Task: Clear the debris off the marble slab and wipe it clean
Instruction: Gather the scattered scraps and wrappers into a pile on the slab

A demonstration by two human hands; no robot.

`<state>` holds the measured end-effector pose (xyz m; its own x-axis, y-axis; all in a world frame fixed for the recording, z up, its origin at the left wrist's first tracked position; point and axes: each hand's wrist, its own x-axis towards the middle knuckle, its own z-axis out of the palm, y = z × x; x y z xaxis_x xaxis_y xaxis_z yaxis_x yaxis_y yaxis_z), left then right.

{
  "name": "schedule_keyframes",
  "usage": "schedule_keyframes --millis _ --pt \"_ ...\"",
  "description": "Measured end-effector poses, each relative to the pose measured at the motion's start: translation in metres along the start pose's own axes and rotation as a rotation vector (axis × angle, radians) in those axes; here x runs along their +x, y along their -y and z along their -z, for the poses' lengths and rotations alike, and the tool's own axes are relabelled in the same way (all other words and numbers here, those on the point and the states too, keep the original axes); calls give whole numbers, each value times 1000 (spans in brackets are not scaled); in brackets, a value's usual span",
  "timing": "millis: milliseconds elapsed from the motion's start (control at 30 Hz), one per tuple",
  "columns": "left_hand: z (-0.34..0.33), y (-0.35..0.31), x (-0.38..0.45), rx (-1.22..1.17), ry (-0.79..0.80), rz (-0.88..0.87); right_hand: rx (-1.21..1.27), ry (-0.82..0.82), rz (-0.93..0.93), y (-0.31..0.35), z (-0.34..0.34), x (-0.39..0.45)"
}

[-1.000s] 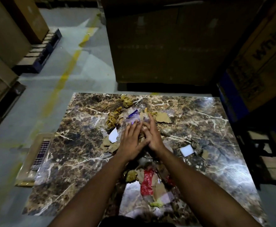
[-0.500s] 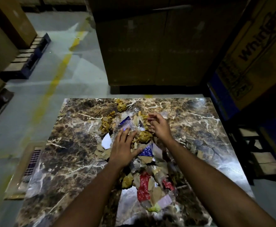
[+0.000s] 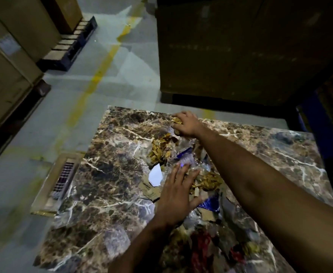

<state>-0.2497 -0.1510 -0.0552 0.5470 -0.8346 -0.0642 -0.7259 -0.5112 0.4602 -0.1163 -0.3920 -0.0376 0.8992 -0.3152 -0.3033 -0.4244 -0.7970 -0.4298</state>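
Two bare forearms and hands, nothing worn.

The left hand [image 3: 176, 196] and the right hand [image 3: 186, 124] are both uncovered: no glove, ring, watch or band shows on either hand or wrist. Both forearms are bare for their whole visible length, from wrist to the lower edge of the view, with no sleeve or cuff in sight. The right forearm looks broad and long because it runs close under the camera; the left one enters from the bottom middle and looks narrower. The light is dim and the fingers are slightly blurred, so nails and fine marks cannot be made out.
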Motion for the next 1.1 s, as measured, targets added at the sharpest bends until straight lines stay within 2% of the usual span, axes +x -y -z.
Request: schedule_keyframes --millis 67,167,300,400,500,633,733,900,1100 --pt "0 1 0 -8 -7 -3 -68 134 84 7 -12 14" --pt "1 2 0 -5 13 15 -308 316 219 30 -26 15" --pt "2 0 1 -2 89 67 -433 406 293 55 -44 7" --pt "5 -1 2 -23 108 75 -414 347 298 52 -47 10" --pt "8 -4 2 -37 110 71 -316 292 212 28 -32 23" --pt "7 -4 2 -62 110 74 -23 198 87 -27 -5 22" --pt "3 -1 2 -61 80 68 84 69 48 -68 3 1" --pt "3 -2 3 -46 82 63 -80 7 52 -119 3 -43" --pt "5 -6 -1 -56 77 78 -47 -132 -58 -172 -4 -112"
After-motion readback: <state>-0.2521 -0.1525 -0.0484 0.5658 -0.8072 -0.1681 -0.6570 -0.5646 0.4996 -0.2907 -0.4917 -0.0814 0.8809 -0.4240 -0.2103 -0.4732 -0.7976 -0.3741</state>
